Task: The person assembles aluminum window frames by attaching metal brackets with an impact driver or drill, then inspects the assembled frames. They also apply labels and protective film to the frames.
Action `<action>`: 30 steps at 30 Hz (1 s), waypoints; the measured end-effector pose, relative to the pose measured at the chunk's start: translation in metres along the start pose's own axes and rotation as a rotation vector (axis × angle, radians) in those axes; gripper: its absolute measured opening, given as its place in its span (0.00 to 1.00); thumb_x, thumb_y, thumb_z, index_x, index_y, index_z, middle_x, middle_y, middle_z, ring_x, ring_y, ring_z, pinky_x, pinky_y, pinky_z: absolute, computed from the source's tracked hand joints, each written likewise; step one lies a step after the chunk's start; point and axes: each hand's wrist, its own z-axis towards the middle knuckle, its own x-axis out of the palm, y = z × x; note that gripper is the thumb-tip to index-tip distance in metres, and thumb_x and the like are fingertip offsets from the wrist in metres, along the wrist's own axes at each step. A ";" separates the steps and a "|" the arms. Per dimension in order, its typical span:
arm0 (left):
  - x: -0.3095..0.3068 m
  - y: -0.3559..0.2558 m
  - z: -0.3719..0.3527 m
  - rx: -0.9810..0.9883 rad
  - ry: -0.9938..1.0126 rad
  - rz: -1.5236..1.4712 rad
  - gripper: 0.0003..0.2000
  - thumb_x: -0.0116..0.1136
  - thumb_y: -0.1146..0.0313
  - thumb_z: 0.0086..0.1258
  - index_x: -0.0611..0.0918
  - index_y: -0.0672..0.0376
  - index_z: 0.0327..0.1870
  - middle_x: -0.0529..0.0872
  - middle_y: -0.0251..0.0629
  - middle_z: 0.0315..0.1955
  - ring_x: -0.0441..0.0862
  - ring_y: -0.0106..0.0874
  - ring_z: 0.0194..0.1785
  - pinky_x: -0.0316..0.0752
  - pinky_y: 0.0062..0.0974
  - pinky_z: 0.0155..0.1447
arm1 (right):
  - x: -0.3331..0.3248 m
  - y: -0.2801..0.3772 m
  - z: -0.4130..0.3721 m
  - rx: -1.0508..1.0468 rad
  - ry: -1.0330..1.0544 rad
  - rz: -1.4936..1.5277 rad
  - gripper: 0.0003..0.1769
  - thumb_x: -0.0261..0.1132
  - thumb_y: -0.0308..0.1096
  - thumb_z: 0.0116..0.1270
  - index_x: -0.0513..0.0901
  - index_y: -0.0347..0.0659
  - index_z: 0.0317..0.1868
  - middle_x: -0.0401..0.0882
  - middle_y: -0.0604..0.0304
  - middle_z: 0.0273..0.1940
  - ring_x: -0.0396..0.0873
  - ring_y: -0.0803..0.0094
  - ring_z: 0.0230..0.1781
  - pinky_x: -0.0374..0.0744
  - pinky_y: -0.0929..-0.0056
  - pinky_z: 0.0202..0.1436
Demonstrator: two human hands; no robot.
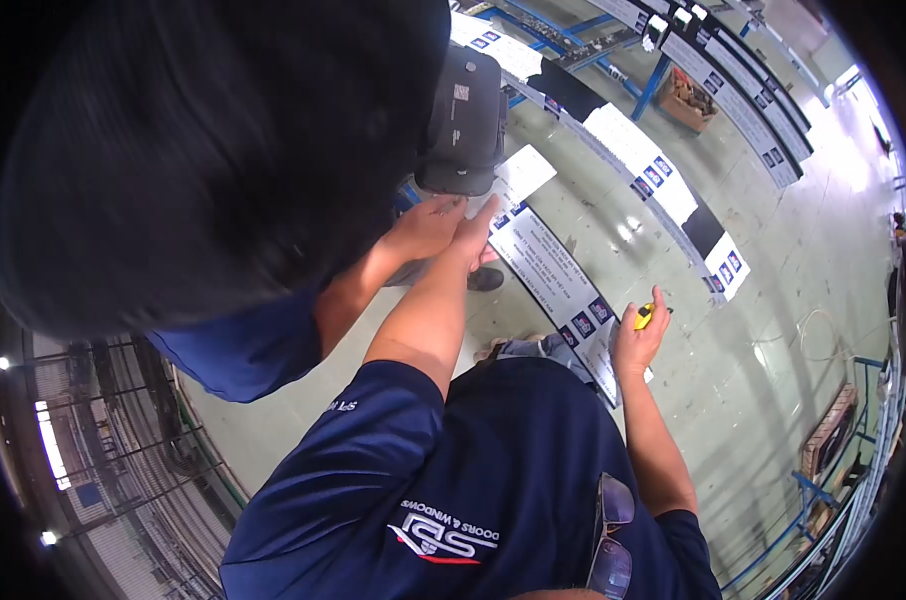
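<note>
A long profile (pixel 548 265) wrapped in printed white-and-blue film slants in front of my body. My left hand (pixel 476 238) grips its far end, with fingers beside a plain white piece (pixel 528 174). Close by, a co-worker's hand (pixel 431 228) reaches to the same end, nearly meeting my fingers. My right hand (pixel 637 345) is at the near end of the profile, closed around a small yellow tool (pixel 644 316) with a dark tip; I cannot tell its exact kind. One finger of that hand points up past the tool.
On my left leans a co-worker in a dark cap (pixel 223 150) with a black head-worn device (pixel 463 120). More film-wrapped profiles (pixel 633 160) lie ahead, and others rest on a blue rack (pixel 653 85). Beneath it is a cardboard box (pixel 687 102). Blue framing (pixel 818 488) stands at right.
</note>
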 end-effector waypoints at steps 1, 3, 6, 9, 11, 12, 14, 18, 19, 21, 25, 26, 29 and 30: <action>0.000 -0.002 -0.005 -0.005 0.027 -0.005 0.36 0.63 0.29 0.63 0.79 0.50 0.59 0.88 0.27 0.38 0.87 0.27 0.35 0.83 0.30 0.39 | 0.000 0.002 0.001 0.020 0.008 0.008 0.30 0.64 0.35 0.70 0.71 0.42 0.72 0.72 0.49 0.57 0.76 0.53 0.55 0.75 0.60 0.63; -0.001 0.003 -0.003 0.017 0.025 -0.001 0.38 0.62 0.27 0.62 0.78 0.51 0.61 0.87 0.27 0.39 0.86 0.26 0.34 0.82 0.29 0.40 | 0.000 0.002 -0.002 0.037 0.019 0.020 0.30 0.64 0.35 0.70 0.71 0.43 0.72 0.72 0.49 0.58 0.76 0.54 0.56 0.75 0.60 0.63; -0.004 0.000 0.005 -0.064 0.041 0.051 0.37 0.61 0.28 0.65 0.76 0.47 0.65 0.87 0.25 0.43 0.86 0.25 0.37 0.80 0.28 0.38 | 0.000 0.005 0.000 0.106 0.054 0.011 0.31 0.64 0.35 0.70 0.71 0.43 0.72 0.72 0.50 0.57 0.76 0.54 0.55 0.75 0.60 0.63; -0.001 -0.001 -0.002 0.004 0.013 0.042 0.36 0.61 0.29 0.65 0.76 0.45 0.66 0.87 0.24 0.43 0.86 0.25 0.37 0.80 0.28 0.38 | 0.001 0.005 0.000 0.077 0.033 0.007 0.31 0.65 0.35 0.70 0.71 0.44 0.72 0.72 0.50 0.57 0.76 0.54 0.55 0.76 0.60 0.62; 0.002 -0.004 -0.008 0.015 0.003 0.011 0.34 0.61 0.32 0.67 0.76 0.45 0.66 0.88 0.25 0.44 0.87 0.24 0.37 0.80 0.26 0.36 | 0.001 0.005 0.000 0.080 0.028 -0.009 0.31 0.65 0.34 0.69 0.71 0.44 0.72 0.72 0.51 0.57 0.77 0.54 0.55 0.76 0.60 0.61; -0.001 -0.003 -0.004 -0.010 0.008 0.015 0.34 0.62 0.32 0.67 0.77 0.46 0.65 0.88 0.26 0.44 0.87 0.24 0.37 0.80 0.26 0.35 | 0.001 0.004 0.000 0.067 0.028 -0.017 0.31 0.66 0.34 0.69 0.71 0.45 0.72 0.72 0.51 0.57 0.77 0.55 0.55 0.77 0.59 0.60; -0.002 -0.002 0.002 -0.018 -0.004 0.039 0.31 0.58 0.29 0.68 0.84 0.51 0.52 0.90 0.31 0.38 0.90 0.27 0.36 0.88 0.32 0.39 | 0.001 0.003 -0.001 0.054 0.017 -0.020 0.31 0.66 0.33 0.69 0.72 0.46 0.71 0.73 0.51 0.57 0.77 0.55 0.55 0.77 0.60 0.59; 0.001 -0.006 -0.005 -0.030 -0.064 0.083 0.30 0.58 0.29 0.68 0.84 0.48 0.51 0.90 0.29 0.38 0.89 0.26 0.35 0.85 0.28 0.33 | 0.000 0.008 0.000 0.026 0.007 0.009 0.31 0.67 0.31 0.68 0.72 0.46 0.71 0.73 0.51 0.57 0.77 0.53 0.55 0.77 0.60 0.59; -0.001 -0.007 -0.006 -0.022 -0.063 0.093 0.30 0.58 0.29 0.68 0.84 0.48 0.51 0.90 0.29 0.38 0.89 0.26 0.35 0.85 0.28 0.33 | 0.000 0.008 0.000 0.023 0.002 0.009 0.31 0.67 0.30 0.67 0.72 0.45 0.71 0.73 0.50 0.57 0.77 0.52 0.55 0.77 0.59 0.59; -0.004 -0.002 0.003 -0.044 -0.028 0.089 0.30 0.58 0.28 0.68 0.85 0.47 0.50 0.90 0.28 0.38 0.88 0.25 0.34 0.80 0.25 0.29 | 0.003 0.003 0.000 -0.009 -0.022 0.029 0.31 0.67 0.29 0.66 0.72 0.43 0.70 0.74 0.49 0.56 0.76 0.52 0.56 0.77 0.59 0.60; -0.007 0.001 0.001 0.021 0.110 0.000 0.32 0.57 0.31 0.70 0.83 0.54 0.55 0.89 0.32 0.36 0.86 0.26 0.27 0.76 0.25 0.20 | -0.002 -0.009 -0.001 -0.069 -0.063 0.099 0.32 0.68 0.27 0.63 0.73 0.40 0.69 0.75 0.47 0.55 0.76 0.50 0.57 0.76 0.59 0.63; -0.002 -0.002 -0.002 0.012 0.051 0.008 0.32 0.57 0.31 0.70 0.84 0.55 0.53 0.89 0.32 0.31 0.84 0.25 0.21 0.73 0.23 0.17 | -0.002 -0.006 0.002 -0.051 -0.050 0.117 0.32 0.68 0.26 0.63 0.73 0.40 0.69 0.74 0.47 0.55 0.76 0.50 0.57 0.76 0.60 0.63; -0.002 -0.001 -0.001 0.001 -0.044 0.059 0.33 0.60 0.29 0.67 0.84 0.52 0.53 0.89 0.32 0.34 0.85 0.25 0.27 0.78 0.24 0.24 | -0.001 -0.017 0.000 -0.013 -0.015 0.193 0.31 0.67 0.25 0.63 0.74 0.40 0.68 0.75 0.48 0.54 0.77 0.52 0.56 0.77 0.60 0.63; -0.005 -0.002 -0.002 -0.017 -0.042 0.070 0.33 0.60 0.29 0.66 0.84 0.51 0.54 0.89 0.32 0.35 0.86 0.26 0.29 0.78 0.24 0.25 | -0.002 -0.018 0.004 0.016 0.020 0.245 0.30 0.67 0.25 0.63 0.75 0.40 0.67 0.76 0.49 0.53 0.78 0.54 0.55 0.78 0.60 0.61</action>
